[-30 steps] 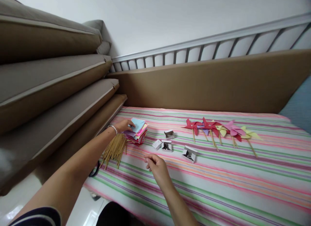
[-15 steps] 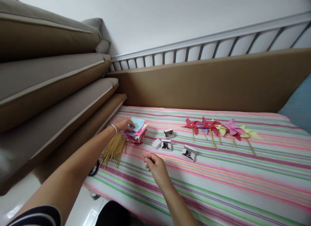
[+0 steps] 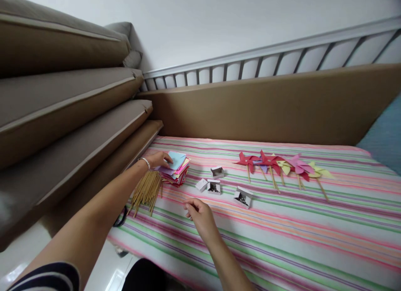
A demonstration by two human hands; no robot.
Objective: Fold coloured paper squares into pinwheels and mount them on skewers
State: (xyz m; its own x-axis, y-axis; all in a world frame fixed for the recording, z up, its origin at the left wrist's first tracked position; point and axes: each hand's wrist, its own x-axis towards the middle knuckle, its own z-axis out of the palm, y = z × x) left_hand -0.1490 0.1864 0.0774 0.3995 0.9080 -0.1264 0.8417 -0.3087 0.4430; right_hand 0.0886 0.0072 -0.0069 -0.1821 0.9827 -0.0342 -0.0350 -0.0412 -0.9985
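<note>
My left hand (image 3: 159, 159), with a white bracelet at the wrist, is over a stack of coloured paper sheets (image 3: 181, 177). Its curled fingers are at the left edge of the light-blue paper sheet (image 3: 177, 159) on top; the thumb's grip is partly hidden. Just below it a bundle of thin wooden sticks (image 3: 145, 193) lies on the striped cloth. My right hand (image 3: 199, 213) hovers in front of the small boxes, fingers curled and thumb against them; whatever they pinch is too small to name. Closest to it are a white box with dark metal bits (image 3: 214, 187) and a similar open box (image 3: 242, 197).
Another small open box (image 3: 217, 171) and a closed white box (image 3: 201, 185) stand nearby. Several paper pinwheels (image 3: 272, 160) on sticks lie to the right. Black-handled scissors (image 3: 120, 218), partly hidden, sit by the left edge. Large cushions (image 3: 72, 94) are stacked at left.
Both hands stay nearly where they were. My left hand has shifted slightly left at the paper stack, and the view has moved a little.
</note>
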